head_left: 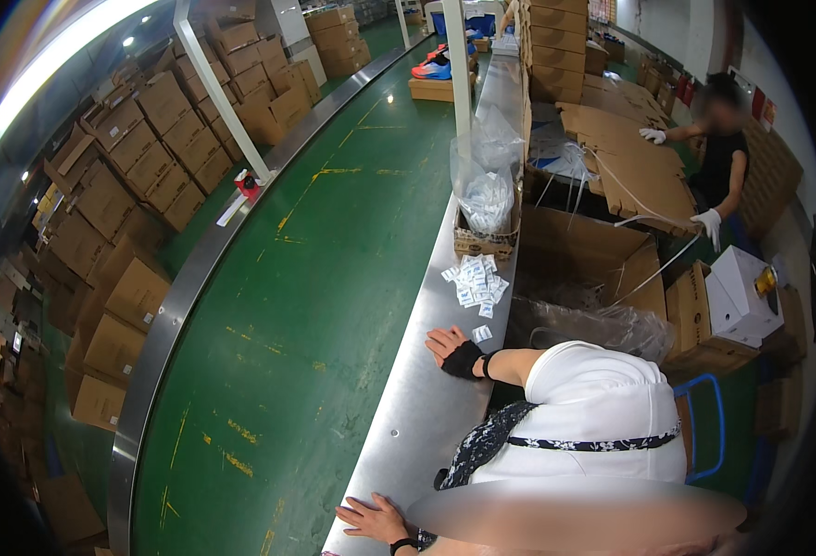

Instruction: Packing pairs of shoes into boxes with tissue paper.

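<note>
My left hand (pixel 374 519) lies with its fingers spread on the metal ledge (pixel 394 434) beside the green conveyor belt. Farther along the same ledge, my right hand (pixel 454 353), in a black fingerless wrist cover, rests open and holds nothing. One small white-and-blue sachet (pixel 482 333) lies just beyond it, not touching the fingers. Behind that is a loose pile of similar sachets (pixel 477 283). A cardboard box (pixel 488 243) at the pile's far side carries a clear plastic bag (pixel 489 196) full of more sachets.
The green belt (pixel 297 334) runs along the ledge, with orange-and-blue shoes (pixel 434 67) on a box at its far end. Stacked cartons (pixel 139 153) line the far left side. At right, a person (pixel 725 148) in white gloves touches flattened cardboard (pixel 626 153), near an open carton (pixel 602 246).
</note>
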`<state>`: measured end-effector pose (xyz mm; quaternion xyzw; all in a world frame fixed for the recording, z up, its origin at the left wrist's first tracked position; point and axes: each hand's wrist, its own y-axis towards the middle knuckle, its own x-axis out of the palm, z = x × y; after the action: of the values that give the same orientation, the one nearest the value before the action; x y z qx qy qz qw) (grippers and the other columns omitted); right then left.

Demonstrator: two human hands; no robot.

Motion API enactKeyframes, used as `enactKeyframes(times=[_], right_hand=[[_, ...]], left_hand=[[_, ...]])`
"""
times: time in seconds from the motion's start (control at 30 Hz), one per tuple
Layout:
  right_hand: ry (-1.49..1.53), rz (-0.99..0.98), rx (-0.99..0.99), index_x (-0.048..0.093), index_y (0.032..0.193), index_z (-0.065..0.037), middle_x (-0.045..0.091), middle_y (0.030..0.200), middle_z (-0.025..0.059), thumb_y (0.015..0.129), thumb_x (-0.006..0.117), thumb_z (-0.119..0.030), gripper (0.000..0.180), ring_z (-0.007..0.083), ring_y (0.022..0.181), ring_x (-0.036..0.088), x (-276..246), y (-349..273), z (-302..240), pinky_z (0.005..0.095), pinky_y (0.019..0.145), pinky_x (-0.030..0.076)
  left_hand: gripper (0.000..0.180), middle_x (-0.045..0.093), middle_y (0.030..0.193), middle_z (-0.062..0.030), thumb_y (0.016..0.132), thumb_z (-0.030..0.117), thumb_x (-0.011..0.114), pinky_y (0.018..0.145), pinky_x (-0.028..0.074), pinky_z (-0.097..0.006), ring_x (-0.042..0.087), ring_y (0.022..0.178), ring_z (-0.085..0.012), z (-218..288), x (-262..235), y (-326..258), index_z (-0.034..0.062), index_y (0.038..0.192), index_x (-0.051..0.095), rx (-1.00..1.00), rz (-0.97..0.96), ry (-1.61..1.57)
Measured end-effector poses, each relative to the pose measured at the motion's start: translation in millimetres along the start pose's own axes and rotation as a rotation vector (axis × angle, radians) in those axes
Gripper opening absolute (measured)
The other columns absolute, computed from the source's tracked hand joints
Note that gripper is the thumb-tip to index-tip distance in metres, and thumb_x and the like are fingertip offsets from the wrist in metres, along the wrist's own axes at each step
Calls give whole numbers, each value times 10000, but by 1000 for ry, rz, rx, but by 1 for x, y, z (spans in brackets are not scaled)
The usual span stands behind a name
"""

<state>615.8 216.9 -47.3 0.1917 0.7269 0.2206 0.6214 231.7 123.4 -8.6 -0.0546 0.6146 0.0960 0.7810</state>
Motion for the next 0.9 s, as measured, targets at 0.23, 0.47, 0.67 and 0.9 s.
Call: enactKeyframes(times=[0.23,0.47,0.67,0.9], right_hand=[[-3,-18,17,557,1014,-70,510,1132,116,732,538,-120,287,248,1094,453,3,-2,1,463,868,341],[-18,-8,17,558,1021,-76,503,1142,117,732,539,-123,294,247,1104,446,8,-4,3,466,870,341],[-4,-6,9,556,1022,-71,505,1137,114,734,535,-120,292,248,1093,450,5,-3,1,465,875,337],[-30,-12,12,552,1025,-76,504,1137,111,737,534,-127,293,245,1098,445,5,-3,2,465,878,333]], left_hand=[[595,243,1368,-241,793,371,501,1007,104,-581,212,1290,-350,2,-2,1,-8,1239,395,-6,-6,2],[600,246,1366,-242,792,372,502,1008,103,-579,213,1290,-347,1,0,1,-8,1242,392,-9,-7,-5],[597,238,1371,-241,797,373,494,1009,94,-582,203,1296,-341,1,-2,0,-3,1248,386,-10,-21,9],[603,234,1373,-239,799,379,487,1009,94,-581,201,1297,-342,2,-3,0,2,1256,375,-6,-20,8]])
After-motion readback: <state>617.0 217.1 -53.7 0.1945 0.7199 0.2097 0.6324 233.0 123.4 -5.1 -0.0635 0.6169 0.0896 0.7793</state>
